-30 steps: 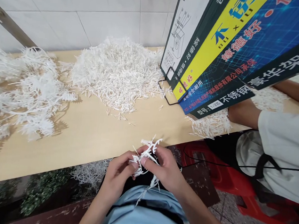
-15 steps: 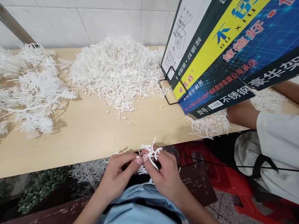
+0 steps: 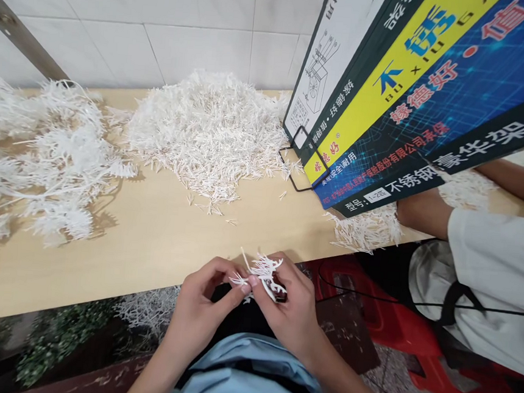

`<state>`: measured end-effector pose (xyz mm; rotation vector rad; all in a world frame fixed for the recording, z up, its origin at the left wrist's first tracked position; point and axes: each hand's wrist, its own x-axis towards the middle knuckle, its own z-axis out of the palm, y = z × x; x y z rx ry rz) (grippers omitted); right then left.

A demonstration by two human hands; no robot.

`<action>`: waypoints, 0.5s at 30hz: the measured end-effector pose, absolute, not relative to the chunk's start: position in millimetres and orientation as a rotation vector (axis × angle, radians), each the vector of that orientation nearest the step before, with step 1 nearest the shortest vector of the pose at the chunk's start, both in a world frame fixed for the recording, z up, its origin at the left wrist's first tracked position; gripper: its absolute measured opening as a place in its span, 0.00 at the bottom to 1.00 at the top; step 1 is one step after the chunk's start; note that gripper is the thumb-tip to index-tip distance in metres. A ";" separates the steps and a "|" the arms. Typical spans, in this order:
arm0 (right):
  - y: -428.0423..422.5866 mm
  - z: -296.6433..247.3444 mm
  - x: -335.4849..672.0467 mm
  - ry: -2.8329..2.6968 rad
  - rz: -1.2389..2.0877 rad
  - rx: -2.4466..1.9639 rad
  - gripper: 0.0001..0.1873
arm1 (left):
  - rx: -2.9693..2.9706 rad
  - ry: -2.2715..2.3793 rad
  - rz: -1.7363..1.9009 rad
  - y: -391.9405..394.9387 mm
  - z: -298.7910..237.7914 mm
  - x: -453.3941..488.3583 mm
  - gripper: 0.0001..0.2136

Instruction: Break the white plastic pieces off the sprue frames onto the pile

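Just off the table's front edge, my right hand [image 3: 292,300] is closed on a branched white plastic sprig [image 3: 268,270], whose thin tips stick up between thumb and fingers. Close beside it, my left hand [image 3: 205,295] pinches a small white twig piece [image 3: 238,278] between thumb and forefinger. Both thumb tips nearly meet. A large heap of small white twig pieces [image 3: 208,130] lies on the wooden table [image 3: 157,236] against the wall. Longer uncut white sprigs [image 3: 58,166] are piled at the left.
A big printed cardboard box [image 3: 389,110] leans on the table at the right, with a black wire frame [image 3: 299,163] at its corner. Behind it sits another person in a white sleeve [image 3: 490,253]. A red stool [image 3: 371,316] and green foliage [image 3: 66,332] are below the table.
The small twig piece now shows its spread tips in my left fingers, and the sprig in my right hand has turned slightly. The view has tilted up a little.
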<state>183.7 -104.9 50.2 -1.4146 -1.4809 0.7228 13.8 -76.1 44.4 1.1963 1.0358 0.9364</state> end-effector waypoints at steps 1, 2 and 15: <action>-103.9 50.0 184.8 -1.474 0.757 -1.408 0.02 | 1.155 1.033 0.947 -75.3 45.1 14.0 0.10; -102.7 49.7 186.3 -1.483 0.788 -1.393 0.03 | 1.131 1.024 0.956 -74.5 45.7 14.2 0.11; -85.5 50.9 216.7 -2.080 0.746 -1.218 0.07 | 1.672 1.070 0.845 -75.6 38.3 8.4 0.06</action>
